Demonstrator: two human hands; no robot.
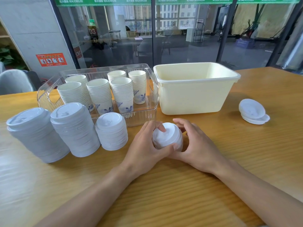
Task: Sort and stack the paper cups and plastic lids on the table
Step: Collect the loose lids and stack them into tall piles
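Both hands close around a short stack of white plastic lids (167, 136) on the desk (180, 194), just in front of the clear bin (98, 71). The left hand (146, 148) wraps its side with the index finger pressing on top; the right hand (195, 145) cups the other side, thumb meeting the left thumb at the near edge. Each grip is curled loosely onto the stack, not clenched.

This looks like squaring up a small lid stack. The next move probably calls for lifting it onto the shortest lid stack (112, 131), left of the hands, beside two taller lid stacks (75, 128). A few loose lids (253, 111) lie well to the right of the cream tub (196, 89), unsorted.

Paper cup stacks (101, 94) stand inside the clear bin. The tub's floor is hidden by its wall, and the hands hide how many lids they hold.
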